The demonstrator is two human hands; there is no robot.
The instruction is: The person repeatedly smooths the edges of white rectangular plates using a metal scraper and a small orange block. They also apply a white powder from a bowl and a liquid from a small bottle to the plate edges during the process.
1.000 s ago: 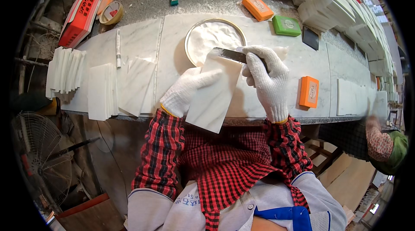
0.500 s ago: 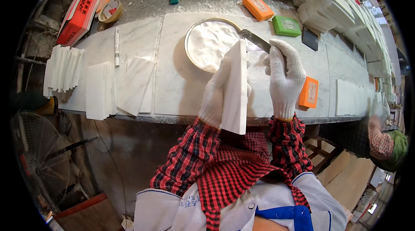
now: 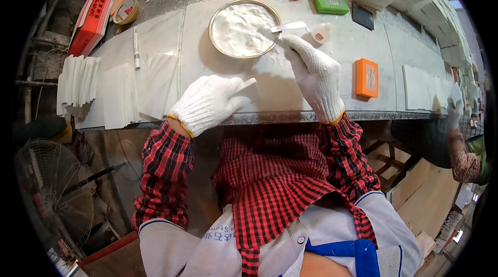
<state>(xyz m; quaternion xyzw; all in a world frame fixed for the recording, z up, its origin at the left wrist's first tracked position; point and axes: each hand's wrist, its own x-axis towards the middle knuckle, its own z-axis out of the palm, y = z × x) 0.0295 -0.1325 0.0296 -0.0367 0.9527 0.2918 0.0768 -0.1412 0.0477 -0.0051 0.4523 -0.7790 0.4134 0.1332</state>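
Observation:
Both of my hands wear white knitted gloves. My left hand (image 3: 210, 102) is closed on a white marble tile (image 3: 250, 89) near the table's front edge; only one end of the tile shows past the fingers. My right hand (image 3: 316, 72) grips a putty knife (image 3: 289, 26), its handle mostly hidden by the glove. The knife's blade points left, with its tip over the rim of a round tin of white paste (image 3: 244, 29). Just right of the blade lies a small white bottle (image 3: 321, 33) with a reddish label.
White tile stacks (image 3: 79, 82) stand at the left, beside a marker (image 3: 136, 49) and a red box (image 3: 93, 18). Orange boxes (image 3: 367, 78) and a green box (image 3: 331, 3) sit to the right. A co-worker's gloved hand (image 3: 455, 107) is at the far right. A fan (image 3: 52, 199) stands lower left.
My left hand has moved left and turned the tile from upright to mostly hidden. My right hand has brought the putty knife off the tile's edge, left to the tin. The view has shifted slightly.

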